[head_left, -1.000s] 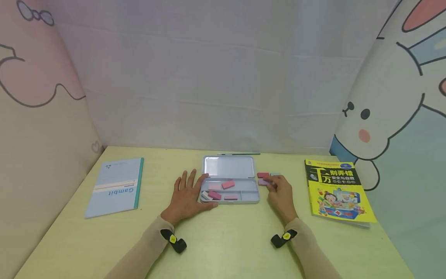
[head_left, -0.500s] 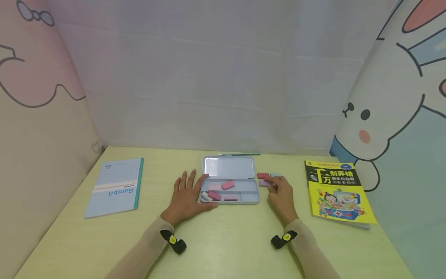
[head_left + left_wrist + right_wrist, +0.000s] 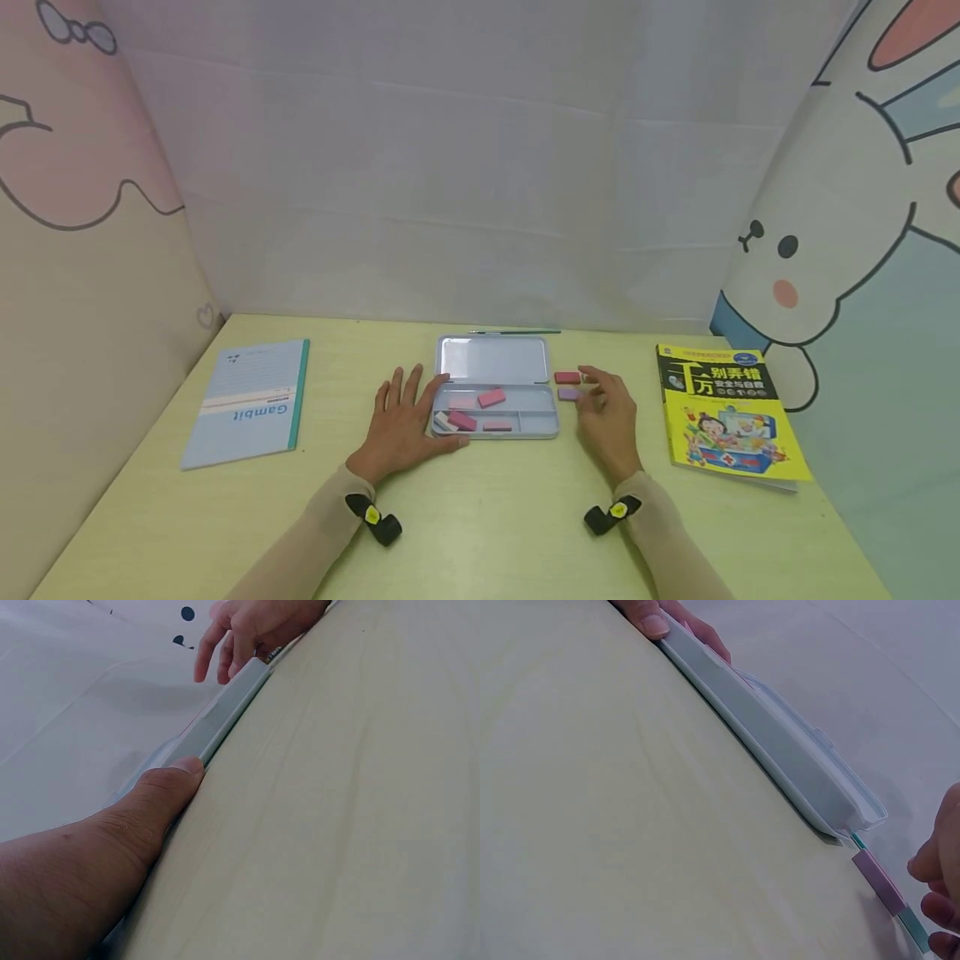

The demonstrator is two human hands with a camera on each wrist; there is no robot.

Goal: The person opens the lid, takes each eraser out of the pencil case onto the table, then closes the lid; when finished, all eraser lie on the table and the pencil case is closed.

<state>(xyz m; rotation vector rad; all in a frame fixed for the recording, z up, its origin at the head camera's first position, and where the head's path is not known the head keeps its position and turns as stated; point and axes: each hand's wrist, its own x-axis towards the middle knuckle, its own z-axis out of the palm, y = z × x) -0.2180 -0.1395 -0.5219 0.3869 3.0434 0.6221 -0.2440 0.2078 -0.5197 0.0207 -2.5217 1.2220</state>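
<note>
Spread wide, the left hand [image 3: 405, 425] lies along the left end of a shallow pale blue hinged case [image 3: 538, 423], thumb against its front wall; the right hand [image 3: 609, 421] holds nothing visible, its loosely bent fingers parted close to a teal block eraser [image 3: 913, 928], and whether they touch it I cannot tell. The case lies open on the table, its glossy lid [image 3: 492, 358] folded back. Its rear compartment holds a pale pink eraser [image 3: 462, 402] and a bright pink eraser [image 3: 491, 397] set askew; in front are a white block [image 3: 445, 422], a deep pink eraser [image 3: 462, 421] and a thin pink piece [image 3: 497, 426]. Just right of the case lie a lilac eraser [image 3: 567, 394] and a crimson eraser [image 3: 567, 377], with a slim dark green brush [image 3: 517, 332] behind the lid. Beneath is a pale yellow wood-grain table [image 3: 487, 517]; beyond rises a creased white sheet [image 3: 480, 208], flanked by cartoon panels, the right showing a white rabbit [image 3: 832, 242]. At left, a light blue notebook [image 3: 247, 400] reads "Gambit" upside down; at right, a yellow-and-black paperback [image 3: 731, 417] bears "千万别弄错" and "安全与自救"
</note>
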